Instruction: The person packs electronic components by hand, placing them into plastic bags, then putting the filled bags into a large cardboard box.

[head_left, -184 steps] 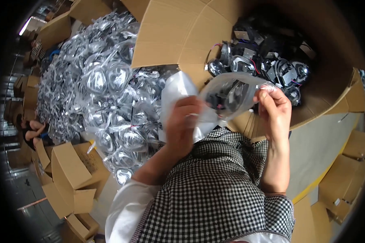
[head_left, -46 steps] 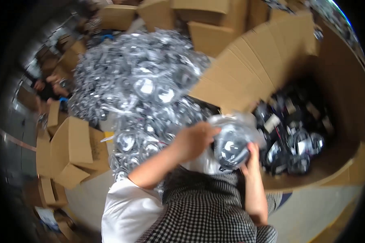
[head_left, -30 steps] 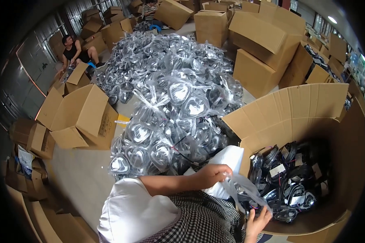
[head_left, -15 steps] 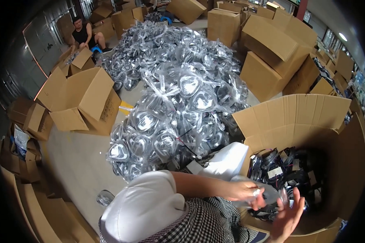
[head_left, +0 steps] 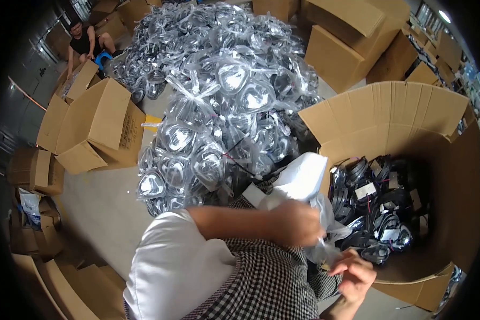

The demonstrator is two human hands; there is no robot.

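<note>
My left hand [head_left: 297, 223] is closed in front of my lap, at the near left edge of a big cardboard box. Its fingers are partly smeared by motion. A clear plastic bag [head_left: 325, 249] stretches from it to my right hand [head_left: 356, 274], whose bent fingers pinch its lower end. What the bag contains, if anything, I cannot make out. Beyond my hands, the open cardboard box [head_left: 405, 114] holds several shiny black rounded parts [head_left: 376, 205] with cables and white labels. A white sheet or bag [head_left: 302, 176] lies between the box and my lap.
A large heap of clear-bagged rounded parts [head_left: 232, 77] covers the floor ahead. An open carton [head_left: 98, 125] stands to the left, with smaller cartons [head_left: 48, 170] nearer. Stacked boxes [head_left: 336, 56] rise behind the heap. Another person [head_left: 82, 42] sits at the far left.
My left hand has moved up and left, and my right hand has gone from spread fingers to a pinch. The plastic now stretches between them. My view has tilted downward.
</note>
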